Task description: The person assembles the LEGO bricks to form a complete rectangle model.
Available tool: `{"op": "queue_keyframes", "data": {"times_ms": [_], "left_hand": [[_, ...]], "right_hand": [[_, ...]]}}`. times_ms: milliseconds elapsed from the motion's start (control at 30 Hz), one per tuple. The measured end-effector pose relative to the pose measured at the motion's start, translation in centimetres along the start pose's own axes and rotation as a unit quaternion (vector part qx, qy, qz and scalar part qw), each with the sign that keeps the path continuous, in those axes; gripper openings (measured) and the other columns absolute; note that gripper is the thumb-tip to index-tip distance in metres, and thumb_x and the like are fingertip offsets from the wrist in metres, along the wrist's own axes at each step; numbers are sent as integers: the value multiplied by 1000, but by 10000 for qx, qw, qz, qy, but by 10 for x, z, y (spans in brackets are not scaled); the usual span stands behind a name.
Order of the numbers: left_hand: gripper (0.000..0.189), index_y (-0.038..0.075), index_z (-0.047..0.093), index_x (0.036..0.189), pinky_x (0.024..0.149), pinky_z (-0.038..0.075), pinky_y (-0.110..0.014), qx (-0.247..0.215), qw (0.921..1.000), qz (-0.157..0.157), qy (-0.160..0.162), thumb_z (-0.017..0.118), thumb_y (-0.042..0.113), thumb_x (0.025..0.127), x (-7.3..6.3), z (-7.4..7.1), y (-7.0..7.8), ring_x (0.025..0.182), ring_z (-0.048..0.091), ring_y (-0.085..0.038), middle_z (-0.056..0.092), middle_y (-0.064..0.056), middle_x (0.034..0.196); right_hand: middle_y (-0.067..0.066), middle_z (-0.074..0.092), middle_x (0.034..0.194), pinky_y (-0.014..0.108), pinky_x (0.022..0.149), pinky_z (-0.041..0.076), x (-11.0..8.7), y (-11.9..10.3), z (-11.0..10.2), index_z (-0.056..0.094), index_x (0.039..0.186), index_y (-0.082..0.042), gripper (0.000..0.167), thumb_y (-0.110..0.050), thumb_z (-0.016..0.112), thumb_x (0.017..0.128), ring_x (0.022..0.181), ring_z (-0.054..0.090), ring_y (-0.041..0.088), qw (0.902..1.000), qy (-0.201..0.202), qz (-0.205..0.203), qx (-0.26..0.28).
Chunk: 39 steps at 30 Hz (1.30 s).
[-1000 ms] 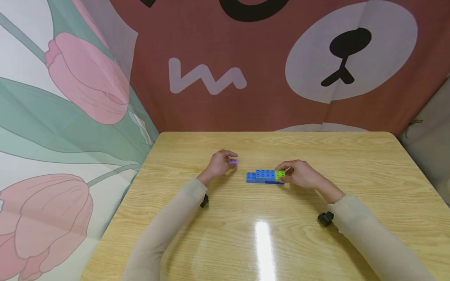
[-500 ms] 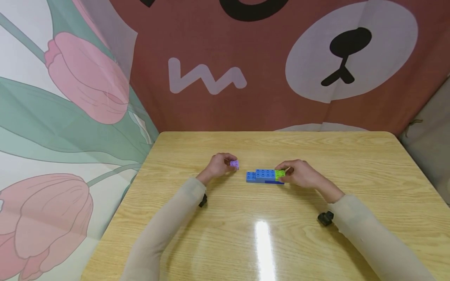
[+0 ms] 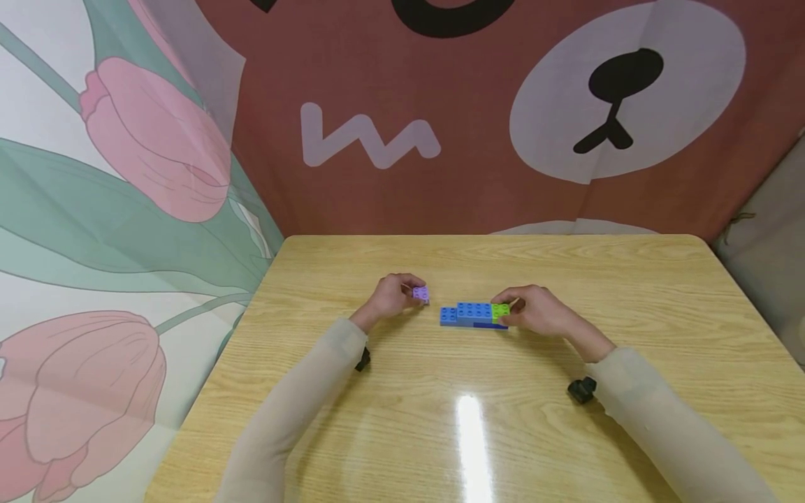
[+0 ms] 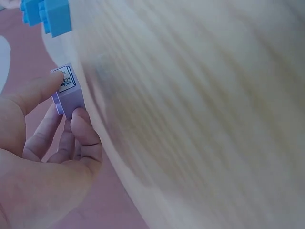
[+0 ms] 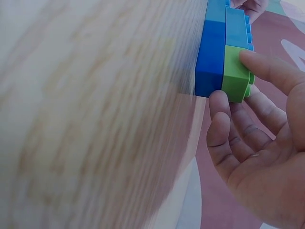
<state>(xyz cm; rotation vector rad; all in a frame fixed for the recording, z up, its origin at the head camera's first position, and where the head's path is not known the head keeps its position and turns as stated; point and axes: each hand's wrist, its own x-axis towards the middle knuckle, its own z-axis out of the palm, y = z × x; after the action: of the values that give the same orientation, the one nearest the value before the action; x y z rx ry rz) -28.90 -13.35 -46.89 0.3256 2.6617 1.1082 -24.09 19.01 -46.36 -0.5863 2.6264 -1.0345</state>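
Observation:
My left hand pinches a small purple toy building brick between thumb and fingers, left of a joined block row. In the left wrist view a printed label shows on the side of the purple brick under the thumb. The row has a light blue brick and a lime green brick on top. Below them are a dark blue brick and a light blue brick that juts out leftward with bare studs. At the row's right end, my right hand grips the green brick, thumb on its side.
The blocks lie on a wood-grain table with a bright light reflection near its front. Behind it hangs a brown bear-print cloth; a tulip-print cloth covers the left side. A small black device sits at the right wrist.
The purple brick has turned in my left hand so that its studs face up, and it has edged slightly right toward the row. The right hand and the row stay put.

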Motion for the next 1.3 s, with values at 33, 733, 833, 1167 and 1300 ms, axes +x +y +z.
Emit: {"op": "queue_keyframes", "data": {"times_ms": [33, 733, 833, 1167, 1300], "left_hand": [[34, 16, 72, 119, 67, 51, -24, -26, 10000, -10, -7, 79, 10, 86, -1, 0, 1, 94, 63, -16, 68, -4, 106], [36, 18, 72, 120, 75, 54, -25, -224, 9979, 417, -433, 80, 15, 85, -17, 4, 27, 98, 64, -15, 68, -3, 119], [35, 18, 72, 120, 77, 54, -26, -226, 9972, 468, -530, 80, 16, 85, -18, 7, 31, 98, 63, -15, 68, -2, 119], [33, 18, 72, 117, 79, 54, -25, -163, 9962, 490, -700, 81, 15, 85, -19, 17, 38, 96, 63, -13, 70, 0, 117], [33, 17, 72, 118, 77, 53, -25, -194, 9959, 484, -735, 80, 14, 86, -18, 20, 38, 96, 63, -13, 69, 0, 117]], "right_hand": [[10, 69, 115, 30, 65, 53, 0, 0, 0, 69, 124, -14, 35, -22, 75, 90, 89, 64, 17, 10000, -4, -3, 10], [10, 69, 115, 30, 64, 53, -1, 3, 1, 69, 124, -14, 35, -23, 75, 90, 87, 65, 15, 10000, 16, -71, 65], [10, 69, 115, 30, 63, 53, -2, 3, 1, 69, 123, -14, 35, -23, 75, 90, 87, 65, 16, 9999, 34, -75, 73], [11, 70, 117, 29, 63, 52, 0, 2, 1, 70, 122, -13, 35, -23, 76, 90, 88, 64, 17, 10000, 75, 10, 22], [11, 70, 117, 29, 63, 52, 0, 1, 1, 70, 122, -13, 35, -23, 76, 89, 87, 63, 17, 10000, 90, 29, 4]]}}
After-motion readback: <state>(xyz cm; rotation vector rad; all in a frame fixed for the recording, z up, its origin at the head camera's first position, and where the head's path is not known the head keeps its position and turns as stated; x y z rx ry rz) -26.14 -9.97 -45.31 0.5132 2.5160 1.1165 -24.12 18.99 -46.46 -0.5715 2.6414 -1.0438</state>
